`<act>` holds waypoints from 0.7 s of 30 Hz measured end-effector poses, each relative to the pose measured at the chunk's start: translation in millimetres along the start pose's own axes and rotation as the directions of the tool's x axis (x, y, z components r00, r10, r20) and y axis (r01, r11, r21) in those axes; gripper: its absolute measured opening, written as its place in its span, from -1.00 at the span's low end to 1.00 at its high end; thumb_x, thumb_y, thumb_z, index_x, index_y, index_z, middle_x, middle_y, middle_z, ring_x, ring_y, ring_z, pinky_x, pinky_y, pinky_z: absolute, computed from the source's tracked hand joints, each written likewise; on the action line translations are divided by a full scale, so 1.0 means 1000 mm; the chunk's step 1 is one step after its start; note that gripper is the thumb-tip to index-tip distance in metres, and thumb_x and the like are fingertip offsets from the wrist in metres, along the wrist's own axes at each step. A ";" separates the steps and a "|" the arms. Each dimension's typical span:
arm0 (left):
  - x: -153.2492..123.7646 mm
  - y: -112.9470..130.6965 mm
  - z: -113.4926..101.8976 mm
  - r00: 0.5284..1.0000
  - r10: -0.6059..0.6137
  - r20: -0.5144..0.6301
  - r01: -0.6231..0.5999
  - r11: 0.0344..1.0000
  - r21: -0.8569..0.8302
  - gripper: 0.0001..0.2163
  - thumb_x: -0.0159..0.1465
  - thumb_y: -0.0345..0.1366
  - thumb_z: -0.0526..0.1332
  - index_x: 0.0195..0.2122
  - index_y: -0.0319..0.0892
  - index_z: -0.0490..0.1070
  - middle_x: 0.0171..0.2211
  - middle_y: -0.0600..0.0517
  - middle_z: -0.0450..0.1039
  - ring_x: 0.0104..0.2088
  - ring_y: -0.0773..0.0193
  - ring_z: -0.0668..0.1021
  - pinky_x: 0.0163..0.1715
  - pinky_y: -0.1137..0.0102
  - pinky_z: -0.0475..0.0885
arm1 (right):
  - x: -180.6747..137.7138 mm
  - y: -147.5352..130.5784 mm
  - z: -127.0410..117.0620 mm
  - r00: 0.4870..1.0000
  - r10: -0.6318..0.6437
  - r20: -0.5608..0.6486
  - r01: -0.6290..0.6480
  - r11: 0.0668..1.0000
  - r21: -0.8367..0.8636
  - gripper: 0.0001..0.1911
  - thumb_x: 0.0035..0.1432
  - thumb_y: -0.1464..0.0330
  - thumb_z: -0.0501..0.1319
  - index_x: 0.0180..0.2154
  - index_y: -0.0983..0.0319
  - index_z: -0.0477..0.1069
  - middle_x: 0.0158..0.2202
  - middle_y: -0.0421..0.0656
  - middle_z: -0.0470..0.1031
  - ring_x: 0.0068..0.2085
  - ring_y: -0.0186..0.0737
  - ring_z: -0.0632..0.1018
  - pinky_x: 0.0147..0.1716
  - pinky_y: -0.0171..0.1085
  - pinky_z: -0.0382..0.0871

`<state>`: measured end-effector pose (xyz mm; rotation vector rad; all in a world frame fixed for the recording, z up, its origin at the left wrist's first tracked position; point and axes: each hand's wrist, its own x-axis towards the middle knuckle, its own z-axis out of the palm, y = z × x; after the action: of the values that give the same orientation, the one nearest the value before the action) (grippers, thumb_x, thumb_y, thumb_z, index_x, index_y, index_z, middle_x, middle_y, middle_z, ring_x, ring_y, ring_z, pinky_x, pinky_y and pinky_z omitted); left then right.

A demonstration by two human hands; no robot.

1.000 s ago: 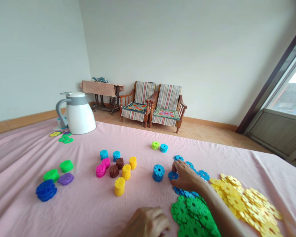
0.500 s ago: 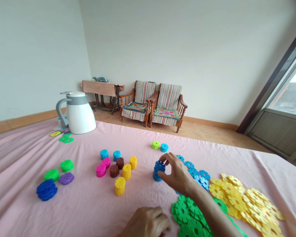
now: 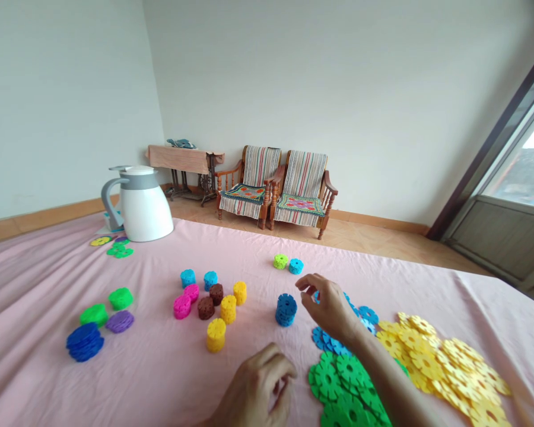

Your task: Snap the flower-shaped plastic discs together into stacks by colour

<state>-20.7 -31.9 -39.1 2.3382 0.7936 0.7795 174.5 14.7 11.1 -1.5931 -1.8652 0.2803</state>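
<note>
A short stack of blue snowflake discs (image 3: pixel 286 309) stands on the pink cloth (image 3: pixel 169 362). My right hand (image 3: pixel 327 305) hovers just to its right, thumb and fingers apart, nothing in them. Under that hand lies a loose spread of blue discs (image 3: pixel 360 317). My left hand (image 3: pixel 260 391) is raised at the bottom centre with its fingers curled inward; I cannot make out anything in them. A pile of green discs (image 3: pixel 342 385) lies to the right of the left hand.
Yellow discs (image 3: pixel 449 362) spread at the right. Small stacks in yellow, brown, pink and cyan (image 3: pixel 213 299) stand left of centre, with green, purple and dark blue stacks (image 3: pixel 98 326) further left. A white jug (image 3: pixel 140 203) stands at the back left; two wooden chairs (image 3: pixel 276 187) beyond.
My right hand let go of the blue stack after putting a disc on it and drew back to the right, fingers apart. My left hand rose off the cloth.
</note>
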 end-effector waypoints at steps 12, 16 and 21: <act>0.026 -0.019 -0.009 0.940 -0.233 -0.249 0.223 0.972 -0.069 -0.74 0.07 -0.59 0.04 -0.24 -0.18 0.30 -0.31 0.03 0.36 -0.39 0.32 0.44 -0.33 0.40 0.37 | -0.006 0.018 0.014 0.979 0.111 0.170 -0.058 0.955 -0.291 -0.67 0.00 0.55 0.01 -0.27 0.25 0.47 -0.33 -0.06 0.56 -0.25 -0.20 0.54 -0.26 -0.33 0.24; 0.038 -0.015 -0.015 0.938 -0.200 -0.282 0.195 0.980 -0.045 -0.64 0.19 -0.43 0.12 0.04 -0.15 0.26 -0.14 -0.04 0.32 -0.31 0.28 0.45 -0.19 0.32 0.40 | -0.006 0.018 0.007 0.964 0.161 0.210 -0.083 0.937 -0.340 -0.66 -0.03 0.54 0.03 -0.23 0.25 0.47 -0.31 -0.05 0.57 -0.24 -0.18 0.55 -0.30 -0.33 0.22; 0.055 -0.020 -0.020 0.941 -0.203 -0.270 0.219 0.975 0.029 -0.64 0.21 -0.33 0.18 0.05 -0.15 0.34 -0.15 -0.06 0.31 -0.30 0.26 0.46 -0.18 0.30 0.40 | -0.009 0.008 -0.003 0.929 0.155 0.336 -0.025 0.932 -0.361 -0.72 -0.05 0.56 0.04 -0.39 0.28 0.49 -0.37 -0.03 0.58 -0.31 -0.23 0.56 -0.40 -0.37 0.19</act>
<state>-5.3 25.0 -19.3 2.1774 1.1762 0.9984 183.3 7.8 5.9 -1.9819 -2.2186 0.3097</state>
